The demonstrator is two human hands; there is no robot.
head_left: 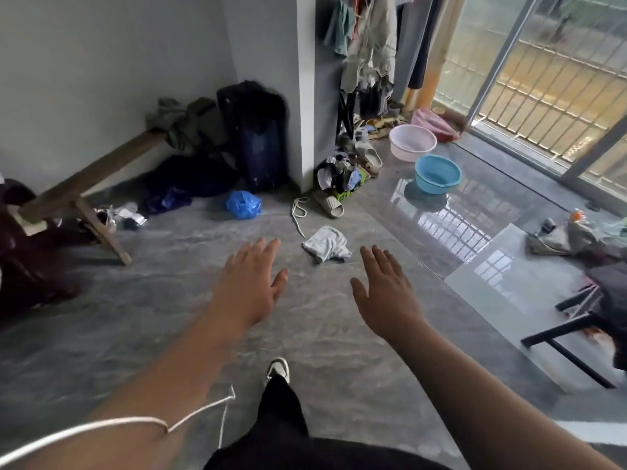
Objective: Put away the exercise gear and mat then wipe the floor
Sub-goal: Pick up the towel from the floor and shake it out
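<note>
Both my arms stretch forward over the grey tiled floor. My left hand is open, palm down, fingers spread, holding nothing. My right hand is likewise open and flat. A crumpled pale grey cloth lies on the floor just beyond and between the two hands, touched by neither. A white cord lies past the cloth. A dark rolled bundle stands upright in the corner against the pillar; I cannot tell whether it is the mat.
A wooden bench with clothes runs along the left wall. A blue plastic bag, slippers and a clothes pile sit by the pillar. Blue basin and pink basin stand near the sliding door. A black stool is at right.
</note>
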